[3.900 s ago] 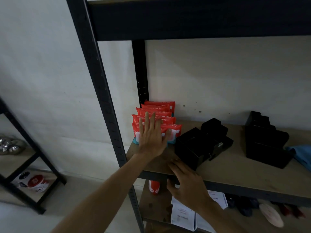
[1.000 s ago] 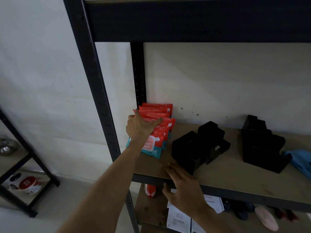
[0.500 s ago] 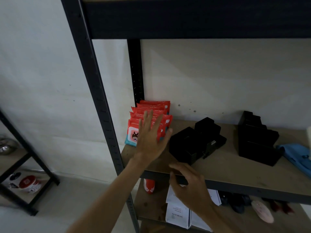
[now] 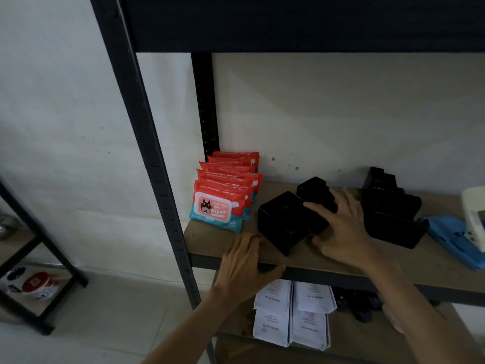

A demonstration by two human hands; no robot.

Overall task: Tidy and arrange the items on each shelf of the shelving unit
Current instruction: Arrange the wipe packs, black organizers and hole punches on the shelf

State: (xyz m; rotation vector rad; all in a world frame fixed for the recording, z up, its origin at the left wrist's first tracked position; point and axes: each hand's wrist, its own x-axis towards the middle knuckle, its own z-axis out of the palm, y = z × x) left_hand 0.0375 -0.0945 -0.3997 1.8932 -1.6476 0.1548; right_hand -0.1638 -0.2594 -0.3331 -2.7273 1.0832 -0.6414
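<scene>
A row of red and teal wipes packs point(image 4: 220, 208) stands at the left end of the wooden shelf point(image 4: 393, 261), leaning against the back corner. To their right sit two black boxes, a front one point(image 4: 278, 222) and one behind it point(image 4: 312, 187). My left hand point(image 4: 244, 266) rests on the shelf's front edge just below the front box, thumb along the lip. My right hand point(image 4: 343, 229) lies with fingers spread across the two black boxes, touching their tops. A taller stack of black boxes point(image 4: 391, 211) stands further right.
A blue cloth point(image 4: 448, 235) and a white device point(image 4: 475, 216) lie at the shelf's right end. White paper bags point(image 4: 291, 311) and dark shoes point(image 4: 359, 303) sit on the shelf below. A black upright post point(image 4: 152, 158) stands left. A low side rack holds red-and-white tins point(image 4: 34, 285).
My left hand has left the wipes packs and dropped to the shelf's front edge. My right hand has come up from the edge onto the black boxes.
</scene>
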